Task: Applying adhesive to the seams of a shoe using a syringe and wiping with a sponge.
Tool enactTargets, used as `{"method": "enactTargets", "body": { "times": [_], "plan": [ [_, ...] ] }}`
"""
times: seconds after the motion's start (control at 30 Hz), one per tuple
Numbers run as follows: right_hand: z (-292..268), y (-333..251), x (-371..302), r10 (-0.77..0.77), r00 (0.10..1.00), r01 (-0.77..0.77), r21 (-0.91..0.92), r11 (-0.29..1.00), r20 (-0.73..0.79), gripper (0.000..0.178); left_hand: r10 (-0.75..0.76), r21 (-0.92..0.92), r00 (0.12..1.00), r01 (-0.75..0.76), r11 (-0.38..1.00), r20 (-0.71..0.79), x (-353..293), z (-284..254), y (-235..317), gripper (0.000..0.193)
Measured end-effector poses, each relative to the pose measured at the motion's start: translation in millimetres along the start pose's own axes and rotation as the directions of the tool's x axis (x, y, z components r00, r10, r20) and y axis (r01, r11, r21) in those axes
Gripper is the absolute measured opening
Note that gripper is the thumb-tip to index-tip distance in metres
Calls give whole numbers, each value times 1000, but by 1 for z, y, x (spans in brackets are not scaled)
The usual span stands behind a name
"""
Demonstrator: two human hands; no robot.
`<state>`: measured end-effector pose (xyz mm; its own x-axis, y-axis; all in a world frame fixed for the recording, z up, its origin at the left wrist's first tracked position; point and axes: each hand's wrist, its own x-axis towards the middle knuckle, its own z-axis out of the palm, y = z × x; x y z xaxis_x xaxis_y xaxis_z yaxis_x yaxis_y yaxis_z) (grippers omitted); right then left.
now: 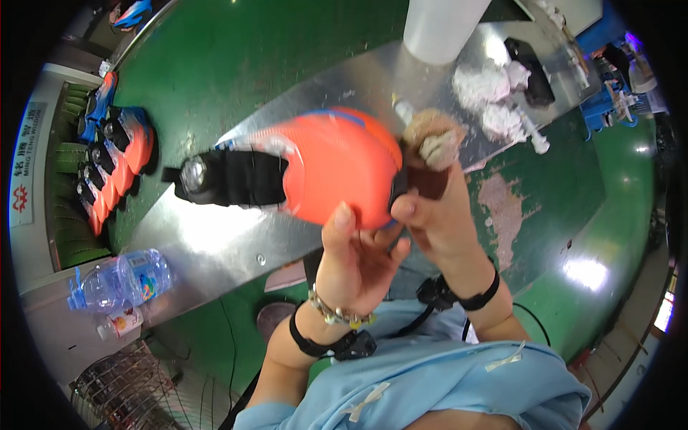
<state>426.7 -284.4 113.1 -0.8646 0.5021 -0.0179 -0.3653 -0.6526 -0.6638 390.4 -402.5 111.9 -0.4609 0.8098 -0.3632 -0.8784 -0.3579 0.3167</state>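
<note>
A coral-orange sports shoe [344, 168] with a black sock-like collar and blue edging is held up over the metal-topped bench, its toe to the right. Under its near side, my left hand [355, 258] grips it, thumb up against the orange upper. At the toe is my right hand [430, 208], its thumb by the dark toe edge. A crumpled beige cloth-like wad [433, 140] is at that hand's fingers, which are mostly hidden behind it.
Several matching shoes [107, 168] stand on a green rack at left. Near the bench's left edge lies a clear plastic bottle [132, 279]. White crumpled wads [494, 93], a dark phone-like slab [529, 72] and a white tub [441, 29] sit at the far right.
</note>
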Motion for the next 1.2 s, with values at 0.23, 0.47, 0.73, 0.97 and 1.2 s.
{"method": "enactTargets", "body": {
  "times": [0.23, 0.47, 0.73, 0.97, 1.2],
  "plan": [
    [14, -11, -6, 103, 978, -105, -3, 994, -180, 58, -38, 17, 999, 38, 999, -19, 4, -4, 1, 54],
    [-12, -3, 13, -287, 925, 243, -194, 951, -248, 27, 50, 139, 941, -3, 990, -335, 30, -47, 76, 27],
    [-79, -31, 6, -436, 899, 387, -377, 841, -51, 24, 601, 465, 481, -382, 799, -638, 80, -161, 339, 65],
    [-120, -51, -6, -318, 914, 141, -537, 832, -253, 14, 825, 719, 527, -492, 491, -203, -9, -142, 315, 31],
    [-91, -51, -2, -351, 936, 215, -805, 552, 9, 23, 782, 970, 609, -242, 25, 132, -78, -108, 196, 48]
  ]
}}
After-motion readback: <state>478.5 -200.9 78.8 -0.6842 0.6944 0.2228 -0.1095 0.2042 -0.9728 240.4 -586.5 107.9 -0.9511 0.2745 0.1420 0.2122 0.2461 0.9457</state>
